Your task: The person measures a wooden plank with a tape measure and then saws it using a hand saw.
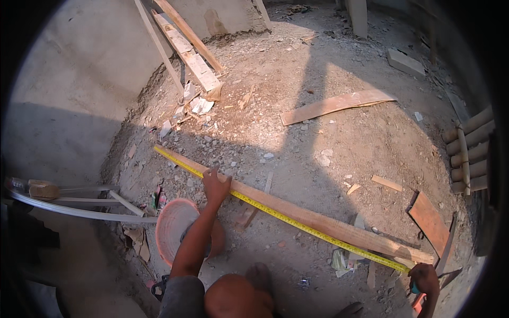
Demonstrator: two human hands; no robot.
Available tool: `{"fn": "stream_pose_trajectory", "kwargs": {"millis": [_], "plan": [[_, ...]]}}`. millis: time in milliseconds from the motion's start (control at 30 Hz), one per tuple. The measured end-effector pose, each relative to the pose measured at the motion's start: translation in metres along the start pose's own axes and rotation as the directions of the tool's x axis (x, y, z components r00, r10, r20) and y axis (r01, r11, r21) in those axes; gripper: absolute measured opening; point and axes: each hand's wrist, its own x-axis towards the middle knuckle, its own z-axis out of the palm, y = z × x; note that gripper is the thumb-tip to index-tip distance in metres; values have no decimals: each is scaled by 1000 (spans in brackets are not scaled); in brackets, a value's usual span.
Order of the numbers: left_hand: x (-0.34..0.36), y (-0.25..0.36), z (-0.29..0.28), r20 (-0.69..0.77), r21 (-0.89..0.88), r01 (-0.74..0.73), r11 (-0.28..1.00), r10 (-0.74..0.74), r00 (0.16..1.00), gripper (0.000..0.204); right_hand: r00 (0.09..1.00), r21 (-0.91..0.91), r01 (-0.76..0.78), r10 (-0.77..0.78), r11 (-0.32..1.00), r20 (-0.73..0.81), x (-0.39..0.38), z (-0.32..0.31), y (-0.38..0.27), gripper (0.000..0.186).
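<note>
A long wooden plank (318,223) lies slantwise before me, from the middle left to the lower right. Along its near edge runs the stretched yellow blade of a tape measure (297,224). Partway along, my left hand (216,186) is closed over the plank, holding the blade against its edge. At the plank's right end my right hand (424,279) is wrapped around the tape measure's case, of which only a bit of teal shows. Below my left forearm stands an orange bucket (165,233) with grey residue inside, partly hidden by the arm.
Boards (196,63) lean on the wall at the upper left. A curved wooden strip (339,106) lies on the rubble-strewn ground. Brown sheet pieces (429,222) and stacked poles (472,148) are at the right. A metal strip (79,209) and sticks lie left of the bucket.
</note>
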Motion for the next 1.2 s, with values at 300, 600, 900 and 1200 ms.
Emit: {"fn": "stream_pose_trajectory", "kwargs": {"millis": [300,600,900,1200], "plan": [[-34,19,27,27,-13,-208,978,209,978,48,979,17,85,-87,996,184,-15,-36,-2,21],[-12,14,28,-295,-588,-130,799,-62,953,37,961,12,99,-99,995,258,-13,-68,-44,17],[-10,21,17,-316,-601,-114,791,-104,943,48,953,-7,1,1,1000,304,-12,-59,-58,18],[-17,31,16,-248,-611,-32,791,-153,956,48,950,93,39,-66,995,304,-15,-58,-44,25]]}}
